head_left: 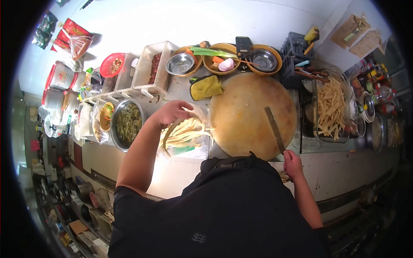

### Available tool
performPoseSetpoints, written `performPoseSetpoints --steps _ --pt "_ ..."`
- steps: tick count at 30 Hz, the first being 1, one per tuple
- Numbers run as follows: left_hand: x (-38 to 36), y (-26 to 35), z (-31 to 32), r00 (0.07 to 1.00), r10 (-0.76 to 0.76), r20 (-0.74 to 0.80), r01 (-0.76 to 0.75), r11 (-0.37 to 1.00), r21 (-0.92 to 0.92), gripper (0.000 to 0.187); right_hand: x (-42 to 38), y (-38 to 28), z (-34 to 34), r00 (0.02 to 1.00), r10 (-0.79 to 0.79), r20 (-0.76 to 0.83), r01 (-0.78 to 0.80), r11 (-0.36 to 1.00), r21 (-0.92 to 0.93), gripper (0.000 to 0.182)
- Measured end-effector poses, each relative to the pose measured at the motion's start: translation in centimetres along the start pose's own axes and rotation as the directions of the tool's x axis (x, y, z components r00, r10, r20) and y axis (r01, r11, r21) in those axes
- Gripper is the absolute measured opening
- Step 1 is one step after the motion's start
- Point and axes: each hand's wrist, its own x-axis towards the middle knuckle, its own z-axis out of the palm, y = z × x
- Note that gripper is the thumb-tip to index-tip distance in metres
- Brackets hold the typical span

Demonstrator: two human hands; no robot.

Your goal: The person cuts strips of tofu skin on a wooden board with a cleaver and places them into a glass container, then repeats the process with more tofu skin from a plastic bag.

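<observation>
My left hand (172,112) grips the top of a clear plastic bag (186,134) holding pale yellow strips, just left of the round wooden cutting board (245,116). My right hand (292,164) holds the handle of a cleaver (274,129) whose blade lies across the right part of the board. The board's surface is bare apart from small scraps.
A glass dish of cut strips (330,107) sits right of the board. A metal bowl of green vegetables (127,124) stands at left. Yellow bowls (221,58), a steel bowl (180,63), white tubs (152,69) and a dark crate (297,51) line the back.
</observation>
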Motion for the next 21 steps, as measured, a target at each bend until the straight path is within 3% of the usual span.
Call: performPoseSetpoints --steps 3,5,7,9,10,11,13,14,18,20,21 --pt "-1.3 3.3 1.7 0.991 -0.04 0.125 0.023 0.99 0.141 0.03 -0.1 -0.2 -0.1 1.0 0.024 0.012 -0.024 0.999 0.036 0.032" --pt "-1.3 4.5 2.5 0.959 0.159 0.235 -0.196 0.969 0.147 0.033 -0.1 -0.8 -0.3 0.999 0.046 0.016 -0.047 0.997 0.056 0.032" --pt "-1.5 5.8 3.4 0.969 0.177 0.174 -0.203 0.969 0.143 0.03 -0.3 -1.2 -0.4 0.996 0.084 0.036 -0.087 0.992 0.093 0.032" --pt "-1.2 6.6 4.6 0.958 0.273 -0.091 -0.287 0.926 -0.244 0.027 -0.2 -1.0 -0.3 0.996 0.08 0.026 -0.082 0.991 0.106 0.032" --pt "-1.0 7.0 5.3 0.931 0.292 -0.22 -0.353 0.875 -0.331 0.026 -0.2 -1.1 -0.3 0.997 0.076 0.02 -0.078 0.99 0.119 0.032" --pt "-0.8 7.5 6.3 0.931 0.297 -0.212 -0.354 0.875 -0.33 0.026 -0.3 -1.2 -0.3 0.997 0.077 0.012 -0.078 0.989 0.123 0.032" --pt "-0.6 8.5 8.6 0.878 0.185 -0.442 -0.401 0.789 -0.465 0.024 -0.5 -1.6 -0.3 0.995 0.099 0.029 -0.102 0.988 0.118 0.032" --pt "0.0 8.3 10.0 0.873 0.162 -0.459 -0.399 0.778 -0.485 0.028 -0.5 -1.4 -0.3 0.995 0.101 0.022 -0.103 0.987 0.121 0.032" --pt "3.4 3.6 16.9 0.935 0.151 -0.322 -0.337 0.664 -0.668 0.057 -0.1 -0.6 -0.3 0.997 0.074 0.002 -0.074 0.992 0.107 0.032" --pt "4.8 1.3 20.3 0.969 0.111 -0.222 -0.203 0.871 -0.448 0.068 -0.3 -0.7 -0.3 0.997 0.078 -0.004 -0.077 0.992 0.104 0.033" --pt "6.2 -1.0 20.9 0.971 0.113 -0.211 -0.199 0.872 -0.448 0.068 -0.4 -1.0 -0.4 0.997 0.081 0.001 -0.081 0.99 0.115 0.033"
